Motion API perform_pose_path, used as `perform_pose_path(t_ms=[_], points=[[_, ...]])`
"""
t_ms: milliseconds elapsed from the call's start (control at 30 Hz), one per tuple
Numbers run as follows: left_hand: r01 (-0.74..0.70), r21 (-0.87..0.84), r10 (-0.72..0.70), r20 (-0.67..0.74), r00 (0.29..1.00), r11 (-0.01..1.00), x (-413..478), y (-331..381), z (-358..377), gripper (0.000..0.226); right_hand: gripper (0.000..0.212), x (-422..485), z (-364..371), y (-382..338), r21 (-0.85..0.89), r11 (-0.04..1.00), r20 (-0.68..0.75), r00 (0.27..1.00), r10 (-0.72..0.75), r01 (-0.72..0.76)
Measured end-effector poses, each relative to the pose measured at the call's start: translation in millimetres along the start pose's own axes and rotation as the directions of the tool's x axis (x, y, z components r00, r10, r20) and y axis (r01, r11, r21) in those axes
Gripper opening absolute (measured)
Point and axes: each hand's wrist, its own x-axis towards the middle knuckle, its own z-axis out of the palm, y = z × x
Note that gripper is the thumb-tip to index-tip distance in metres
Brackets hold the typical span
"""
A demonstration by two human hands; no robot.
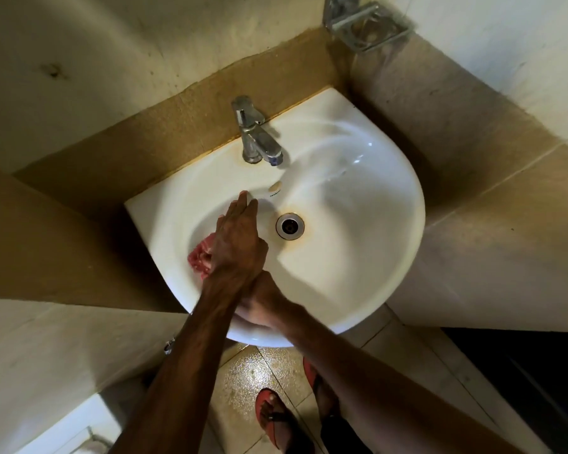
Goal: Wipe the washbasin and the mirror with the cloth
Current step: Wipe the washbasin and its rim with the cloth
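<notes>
The white washbasin (pixel 358 244) is fixed in a wall corner, with wet streaks on its right side. My left hand (pixel 240 237) lies inside the bowl's left half with its fingers straight, pointing toward the tap, and presses down on a crumpled red cloth (pixel 200 257) that sticks out to the left of the palm. My right hand (pixel 261 304) is on the basin's front rim with its fingers curled over the edge, partly hidden under my left forearm. No mirror is in view.
A chrome tap (pixel 258 136) stands at the back of the basin and a metal drain (pixel 290 226) sits at the bowl's centre. A metal soap holder (pixel 368 26) hangs on the wall at the upper right. Below are a tiled floor and my feet in red sandals (pixel 273 417).
</notes>
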Motion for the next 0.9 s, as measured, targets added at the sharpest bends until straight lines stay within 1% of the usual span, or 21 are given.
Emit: perform_pose_path(t_ms=[33,67,133,167,200,233,300,333,367,400,467,533,600,633,667,700,767,800,833,867,900], points=[[0.008,-0.004,-0.008,0.0,1.0,1.0,-2,2,-1,0.076,0.023,-14,-17,2,-0.278,0.953,0.041,0.993,-0.11,0.117],[0.018,0.005,-0.018,0.004,1.0,1.0,-4,1,0,0.073,0.021,-19,-32,9,-0.413,0.899,0.081,0.989,-0.124,0.147],[0.057,0.023,-0.058,0.022,0.998,0.998,-4,-3,2,0.068,0.027,-25,-74,10,-0.5,0.823,0.276,0.95,-0.145,0.271],[0.089,0.028,-0.09,0.039,0.995,0.996,-4,-5,3,0.065,0.03,-24,-91,20,-0.523,0.803,0.316,0.94,-0.128,0.285],[0.121,0.033,-0.122,0.064,0.99,0.992,-6,-5,4,0.061,0.031,-21,-113,28,-0.556,0.788,0.315,0.945,-0.093,0.263],[0.149,0.039,-0.152,0.093,0.984,0.988,-8,-4,4,0.058,0.032,-18,-134,41,-0.636,0.736,0.287,0.957,-0.05,0.23],[0.189,0.076,-0.198,0.15,0.969,0.979,-14,-1,4,0.052,0.033,-3,-183,63,-0.77,0.614,0.153,0.984,-0.087,0.174],[0.194,0.102,-0.21,0.176,0.962,0.976,-17,-1,3,0.05,0.035,3,-211,71,-0.805,0.581,0.072,0.991,-0.111,0.123],[0.189,0.132,-0.213,0.196,0.957,0.973,-20,-2,2,0.049,0.037,8,-234,72,-0.818,0.573,-0.012,0.995,-0.103,0.049],[0.179,0.155,-0.21,0.209,0.955,0.971,-22,-3,1,0.048,0.038,11,-252,74,-0.863,0.505,-0.059,0.996,-0.067,-0.017],[0.175,0.175,-0.212,0.218,0.953,0.969,-27,-7,-2,0.047,0.046,12,-265,76,-0.912,0.397,-0.124,0.992,-0.016,-0.107],[0.184,0.178,-0.22,0.205,0.954,0.967,-33,-10,-7,0.045,0.058,4,-256,69,-0.9,0.384,-0.219,0.976,0.008,-0.205],[0.191,0.169,-0.223,0.203,0.953,0.967,-39,-13,-13,0.042,0.055,-15,-226,66,-0.866,0.402,-0.282,0.954,0.102,-0.298],[0.196,0.166,-0.228,0.209,0.951,0.967,-43,-16,-17,0.041,0.049,-24,-205,62,-0.841,0.428,-0.286,0.944,0.165,-0.329],[0.201,0.161,-0.233,0.214,0.949,0.966,-45,-17,-19,0.041,0.043,-31,-185,58,-0.807,0.48,-0.261,0.937,0.231,-0.343],[0.208,0.155,-0.238,0.211,0.948,0.966,-48,-20,-22,0.042,0.04,-37,-165,46,-0.767,0.551,-0.217,0.942,0.256,-0.327],[0.208,0.139,-0.233,0.193,0.953,0.968,-53,-25,-30,0.041,0.034,-38,-124,18,-0.656,0.728,-0.097,0.979,0.18,-0.199],[0.196,0.124,-0.217,0.181,0.959,0.973,-56,-26,-34,0.041,0.032,-36,-101,2,-0.6,0.789,-0.021,0.988,0.153,-0.135],[0.184,0.107,-0.201,0.173,0.964,0.977,-57,-26,-37,0.04,0.034,-32,-80,-14,-0.526,0.843,0.043,0.987,0.156,-0.11],[0.178,0.091,-0.192,0.169,0.967,0.98,-57,-26,-39,0.04,0.037,-27,-59,-28,-0.442,0.887,0.072,0.981,0.182,-0.132],[0.18,0.081,-0.191,0.167,0.967,0.98,-57,-25,-42,0.039,0.039,-25,-41,-43,-0.368,0.908,0.086,0.965,0.247,-0.199]])
